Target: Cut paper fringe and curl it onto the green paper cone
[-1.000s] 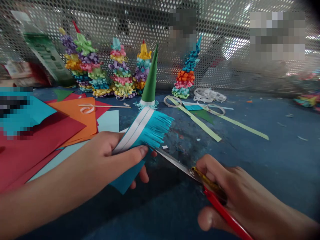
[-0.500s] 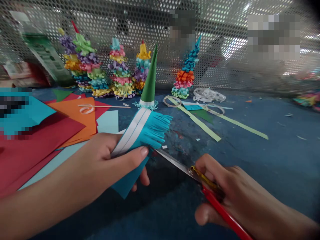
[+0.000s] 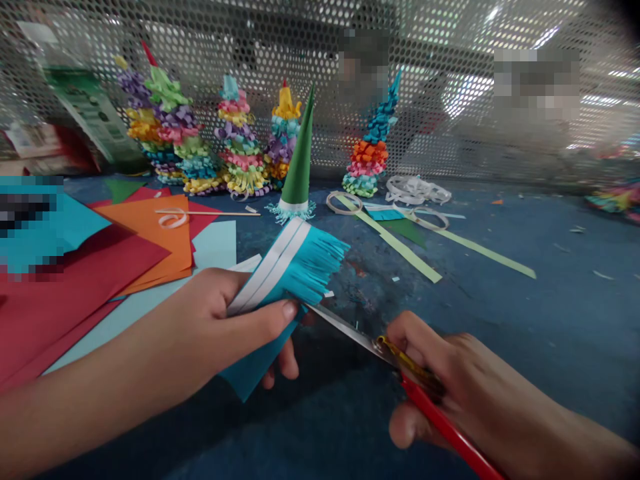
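Note:
My left hand pinches a blue paper strip between thumb and fingers. Double-sided tape with a white backing runs along the strip's upper left edge, and its right edge is cut into a fine fringe down to my thumb. My right hand is closed around a pair of scissors with red and yellow handles. Their blades reach the strip's edge just past my left thumb tip. Behind the strip stands a green paper cone with a pale blue fringe round its base.
Several curled-paper towers stand along a perforated metal screen. Coloured paper sheets and a wooden stick lie left. Tape rolls and light green strips lie right. A green bottle leans at the far left.
The blue strip has shifted slightly down and right in my left hand, its fringe tilting lower. The scissors have dropped a little with it.

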`<state>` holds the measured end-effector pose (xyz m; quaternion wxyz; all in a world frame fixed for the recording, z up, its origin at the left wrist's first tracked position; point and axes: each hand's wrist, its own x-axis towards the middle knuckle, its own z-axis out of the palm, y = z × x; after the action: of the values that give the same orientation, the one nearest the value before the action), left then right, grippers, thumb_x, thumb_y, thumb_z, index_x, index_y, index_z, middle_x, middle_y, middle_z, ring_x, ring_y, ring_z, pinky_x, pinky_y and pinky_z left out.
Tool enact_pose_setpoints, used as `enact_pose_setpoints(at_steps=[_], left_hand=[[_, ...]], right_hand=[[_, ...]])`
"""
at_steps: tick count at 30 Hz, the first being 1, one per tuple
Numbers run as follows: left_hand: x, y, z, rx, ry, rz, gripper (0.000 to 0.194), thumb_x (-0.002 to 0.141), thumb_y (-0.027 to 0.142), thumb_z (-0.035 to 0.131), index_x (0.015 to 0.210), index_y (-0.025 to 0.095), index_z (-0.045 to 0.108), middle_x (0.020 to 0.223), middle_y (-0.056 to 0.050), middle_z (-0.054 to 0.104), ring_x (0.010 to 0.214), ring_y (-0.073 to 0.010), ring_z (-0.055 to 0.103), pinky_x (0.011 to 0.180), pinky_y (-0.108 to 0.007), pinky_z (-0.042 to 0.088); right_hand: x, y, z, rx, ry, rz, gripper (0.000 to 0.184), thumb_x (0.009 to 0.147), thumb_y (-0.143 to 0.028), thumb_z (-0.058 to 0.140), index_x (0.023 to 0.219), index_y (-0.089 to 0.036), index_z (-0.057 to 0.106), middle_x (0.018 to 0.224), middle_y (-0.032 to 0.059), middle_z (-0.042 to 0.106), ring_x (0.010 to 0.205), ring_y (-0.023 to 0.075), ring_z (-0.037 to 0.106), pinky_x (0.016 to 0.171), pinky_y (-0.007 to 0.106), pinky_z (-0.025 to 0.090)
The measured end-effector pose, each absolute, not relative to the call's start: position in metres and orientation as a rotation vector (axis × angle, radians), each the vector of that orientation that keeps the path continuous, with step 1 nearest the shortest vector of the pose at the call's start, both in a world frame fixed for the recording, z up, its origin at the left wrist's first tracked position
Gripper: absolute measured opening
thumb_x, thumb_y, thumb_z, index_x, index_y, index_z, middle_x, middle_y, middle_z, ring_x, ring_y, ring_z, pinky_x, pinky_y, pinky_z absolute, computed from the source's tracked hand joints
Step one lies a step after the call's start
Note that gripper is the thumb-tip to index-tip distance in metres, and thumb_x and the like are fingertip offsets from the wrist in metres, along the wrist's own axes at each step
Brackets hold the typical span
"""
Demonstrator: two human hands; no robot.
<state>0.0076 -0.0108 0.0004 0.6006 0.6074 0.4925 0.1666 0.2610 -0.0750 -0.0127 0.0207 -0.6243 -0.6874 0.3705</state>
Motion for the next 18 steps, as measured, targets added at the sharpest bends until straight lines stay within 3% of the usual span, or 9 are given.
enact_pose_setpoints(at_steps=[7, 12, 18], left_hand=[[0.0072, -0.0078, -0.0007, 1.304, 1.109, 0.326, 0.021, 0.082, 0.045, 0.065, 0.08, 0.024, 0.068, 0.059, 0.005, 0.073, 0.056, -0.0145, 0.071, 0.049, -0.018, 0.053], [0.0076, -0.0098, 0.0, 1.277, 1.125, 0.336, 0.021, 0.082, 0.043, 0.066, 0.076, 0.023, 0.067, 0.058, 0.006, 0.073, 0.052, -0.0118, 0.068, 0.048, -0.015, 0.051], [0.006, -0.0105, 0.0002, 1.266, 1.111, 0.33, 0.024, 0.081, 0.045, 0.067, 0.076, 0.022, 0.069, 0.05, 0.005, 0.07, 0.048, -0.0117, 0.066, 0.045, -0.014, 0.049]], right_hand=[[0.2622, -0.0768, -0.0113, -1.894, -2.076, 1.216, 0.033, 0.073, -0.021, 0.068, 0.079, -0.029, 0.036, 0.066, -0.0069, 0.078, 0.045, 0.0157, 0.066, 0.043, 0.022, 0.039], [0.262, -0.0769, -0.0128, -1.88, -2.064, 1.234, 0.028, 0.074, -0.022, 0.065, 0.08, -0.029, 0.039, 0.067, -0.0087, 0.079, 0.042, 0.0142, 0.061, 0.04, 0.021, 0.036], [0.2614, -0.0754, -0.0117, -1.935, -2.105, 1.222, 0.039, 0.072, -0.022, 0.073, 0.079, -0.029, 0.036, 0.059, -0.0095, 0.075, 0.043, 0.0138, 0.059, 0.044, 0.021, 0.037]])
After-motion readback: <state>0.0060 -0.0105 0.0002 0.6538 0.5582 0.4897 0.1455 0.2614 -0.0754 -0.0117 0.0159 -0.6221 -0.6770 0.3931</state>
